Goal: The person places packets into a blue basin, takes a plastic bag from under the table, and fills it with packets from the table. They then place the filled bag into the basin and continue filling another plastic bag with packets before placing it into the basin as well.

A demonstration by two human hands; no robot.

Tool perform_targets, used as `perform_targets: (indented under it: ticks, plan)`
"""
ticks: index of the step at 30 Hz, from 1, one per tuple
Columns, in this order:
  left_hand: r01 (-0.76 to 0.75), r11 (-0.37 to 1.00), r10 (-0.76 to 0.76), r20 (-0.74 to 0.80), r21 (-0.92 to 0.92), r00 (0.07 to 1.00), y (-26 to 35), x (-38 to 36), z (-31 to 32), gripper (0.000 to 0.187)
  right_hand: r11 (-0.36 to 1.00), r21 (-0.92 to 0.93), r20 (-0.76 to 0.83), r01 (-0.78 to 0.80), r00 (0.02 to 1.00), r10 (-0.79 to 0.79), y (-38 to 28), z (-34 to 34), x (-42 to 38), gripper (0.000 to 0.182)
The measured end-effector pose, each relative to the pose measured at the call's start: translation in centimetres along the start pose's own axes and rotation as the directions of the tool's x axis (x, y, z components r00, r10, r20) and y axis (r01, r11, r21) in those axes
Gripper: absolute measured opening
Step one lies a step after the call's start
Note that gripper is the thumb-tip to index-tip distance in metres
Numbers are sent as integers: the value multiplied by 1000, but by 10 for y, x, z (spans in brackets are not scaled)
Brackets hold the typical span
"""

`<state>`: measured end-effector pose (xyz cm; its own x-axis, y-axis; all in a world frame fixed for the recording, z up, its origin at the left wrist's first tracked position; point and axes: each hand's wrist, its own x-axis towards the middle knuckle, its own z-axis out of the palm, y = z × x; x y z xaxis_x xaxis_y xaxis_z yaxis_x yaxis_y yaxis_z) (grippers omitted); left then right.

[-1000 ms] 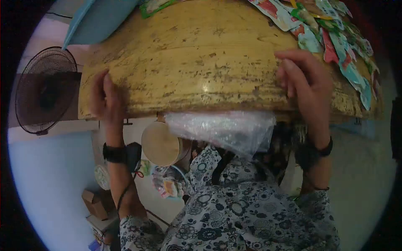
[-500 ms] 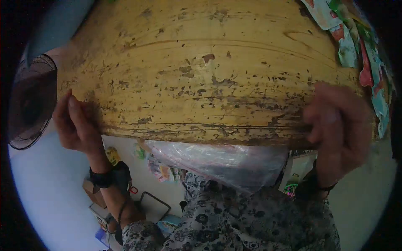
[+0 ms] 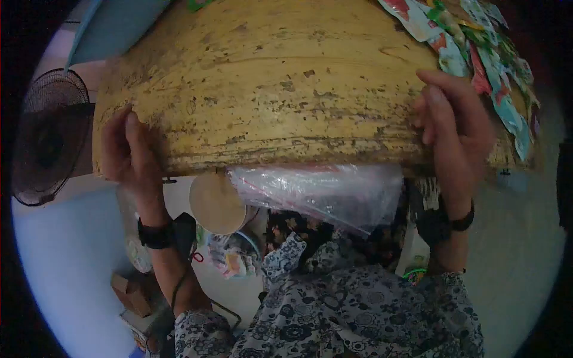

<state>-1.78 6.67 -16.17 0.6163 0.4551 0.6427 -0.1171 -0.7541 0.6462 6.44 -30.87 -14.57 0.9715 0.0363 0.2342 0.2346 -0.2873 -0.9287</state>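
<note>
A worn yellow wooden table (image 3: 268, 113) with dark scuffs and chipped patches fills the upper view. My left hand (image 3: 130, 146) is over its near left corner, fingers loosely bent, thumb apart from them, nothing visible between. Over the near right part is my right hand (image 3: 456, 128), index finger and thumb pointing inward with a small gap, the other fingers curled; no object shows in it. Clear plastic sheeting (image 3: 322, 191) hangs below the table's near edge, between my wrists. Colourful printed plastic wrappers (image 3: 444, 45) lie along the right side of the table.
A black fan (image 3: 51, 137) stands at the left, below a blue-grey panel (image 3: 113, 30). Under the table edge are a round tan stool or lid (image 3: 218, 204), a basin with printed packets (image 3: 234, 259) and a cardboard box (image 3: 131, 294). A green-rimmed item (image 3: 415, 274) is near my right wrist.
My right hand has moved up and slightly left in view; my left hand has shifted right. The view has shifted, showing more wrappers and the round tan object below the table.
</note>
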Motion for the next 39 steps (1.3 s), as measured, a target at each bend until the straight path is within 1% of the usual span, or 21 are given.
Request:
perform_targets:
  ticks: [3, 6, 9, 12, 14, 15, 17, 18, 20, 23, 27, 29, 30, 32, 33, 34, 36, 37, 39]
  plan:
    - [-75, 994, 75, -5, 82, 997, 4, 4, 4, 16, 999, 19, -5, 38, 999, -38, 3, 1, 0, 16]
    - [-22, 1000, 22, -24, 6, 999, -4, 1, 8, 15, 996, 31, -9, 84, 996, -83, 14, 7, 3, 16]
    - [-57, 997, 58, -35, 49, 998, -30, 1, 11, 15, 995, 13, 11, 94, 996, -94, 26, 16, 3, 16]
    - [-63, 991, 66, -24, 115, 998, -28, 1, 11, 15, 995, 22, 26, 102, 994, -103, 24, 21, 8, 16]
    - [-40, 997, 38, 21, 66, 999, -36, 1, 3, 15, 994, 22, 23, 107, 994, -107, 22, 22, 6, 15]
    - [-31, 999, 29, 42, 40, 999, -35, 1, 0, 15, 989, 6, 23, 151, 988, -151, 25, 22, 5, 15]
    - [-107, 989, 104, 29, 98, 994, -26, -2, 3, 15, 973, -26, 32, 230, 973, -229, 34, 19, 4, 14]
    - [-145, 981, 142, 27, 126, 989, -16, 0, 7, 15, 983, -22, 30, 183, 983, -182, 29, 10, 5, 14]
    - [-127, 986, 123, 39, 104, 992, -19, 2, 13, 16, 995, 17, 43, 95, 994, -96, 29, 8, 8, 14]
    - [-108, 988, 99, 81, 113, 992, -19, 5, 10, 15, 985, -67, 78, 160, 985, -154, 31, 4, 7, 13]
    - [-80, 993, 72, 89, 84, 993, -37, 9, 9, 14, 967, -63, 106, 247, 965, -239, 35, 7, 9, 13]
    - [-43, 984, 22, 121, 173, 992, -34, 7, 4, 14, 948, -51, 116, 314, 945, -306, 38, 7, 10, 14]
    - [-28, 977, 0, 135, 209, 991, -31, 9, 5, 14, 955, -32, 124, 295, 949, -289, 37, 8, 10, 13]
    - [1, 960, -71, 238, 279, 969, -39, 11, 2, 18, 968, -15, 147, 251, 958, -246, 33, 7, 7, 13]
    - [15, 949, -107, 279, 315, 954, -39, 10, -1, 20, 979, -2, 163, 202, 966, -199, 30, 2, 6, 13]
    - [-97, 931, -16, 308, 351, 951, -27, 10, -1, 23, 987, 19, 181, 159, 970, -159, 26, -3, 3, 13]
    - [-316, 850, 158, 369, 421, 916, 7, 9, -2, 30, 984, 86, 172, 158, 970, -170, 18, -9, 0, 12]
    - [-347, 830, 151, 423, 436, 894, 15, 7, -5, 34, 973, 125, 146, 195, 966, -212, 15, -12, -4, 12]
    - [-399, 790, 115, 527, 465, 842, 24, 3, -9, 42, 955, 142, 160, 260, 946, -281, 14, -23, -15, 15]
